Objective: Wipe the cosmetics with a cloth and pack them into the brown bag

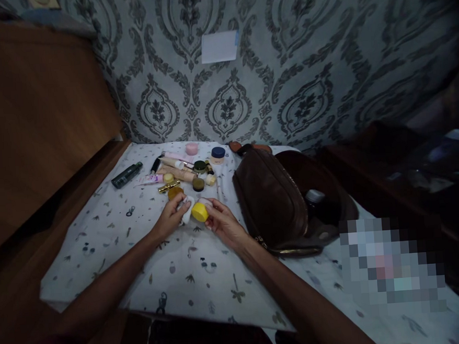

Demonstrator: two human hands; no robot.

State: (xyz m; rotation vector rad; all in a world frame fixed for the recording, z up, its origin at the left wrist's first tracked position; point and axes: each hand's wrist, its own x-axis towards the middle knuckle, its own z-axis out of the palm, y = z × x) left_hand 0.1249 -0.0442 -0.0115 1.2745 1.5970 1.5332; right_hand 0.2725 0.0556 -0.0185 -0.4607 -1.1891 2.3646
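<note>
Both my hands meet over a white patterned cloth (189,272). My right hand (222,224) pinches a small yellow jar (199,212) by its side. My left hand (171,216) presses a white wipe or cotton pad (187,208) against the jar. Just beyond my hands lies a cluster of several cosmetics: tubes, small jars and a gold clip (169,186).
An open brown leather bag (278,200) lies right of my hands with a dark bottle (313,197) inside. A dark green tube (126,175) rests at the far left. A wooden panel (33,117) rises on the left; patterned wallpaper is behind.
</note>
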